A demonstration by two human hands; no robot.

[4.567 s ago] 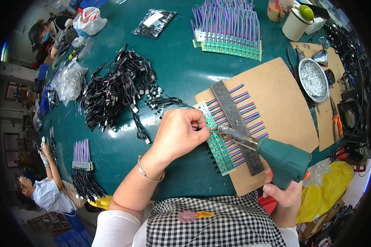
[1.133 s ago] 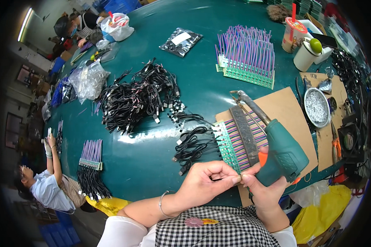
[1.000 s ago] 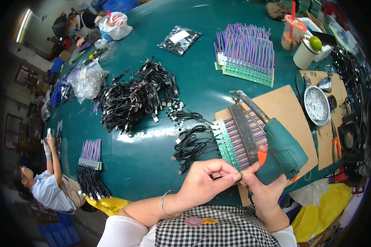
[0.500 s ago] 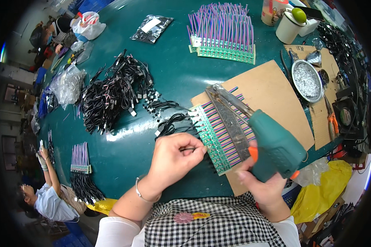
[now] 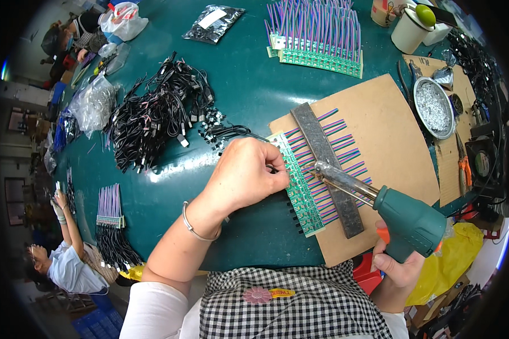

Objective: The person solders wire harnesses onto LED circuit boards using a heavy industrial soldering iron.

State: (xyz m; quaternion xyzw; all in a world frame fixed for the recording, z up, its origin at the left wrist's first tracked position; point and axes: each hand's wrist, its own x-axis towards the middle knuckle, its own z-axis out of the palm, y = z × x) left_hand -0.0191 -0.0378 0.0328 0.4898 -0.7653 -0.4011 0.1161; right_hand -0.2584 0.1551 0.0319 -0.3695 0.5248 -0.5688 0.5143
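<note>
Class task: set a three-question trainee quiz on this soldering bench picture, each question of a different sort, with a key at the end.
1. True or false: the right hand grips the green soldering gun by its handle.
2. Multiple choice: what lies across the coloured wires on the cardboard sheet? A) a grey metal bar B) a wooden ruler C) a pair of scissors
3. Fill in: the left hand rests at the edge of the green ____ strip.

Key:
1. True.
2. A, the grey metal bar.
3. Circuit board; the green circuit board strip sits between that hand and the gun's tip.
</note>
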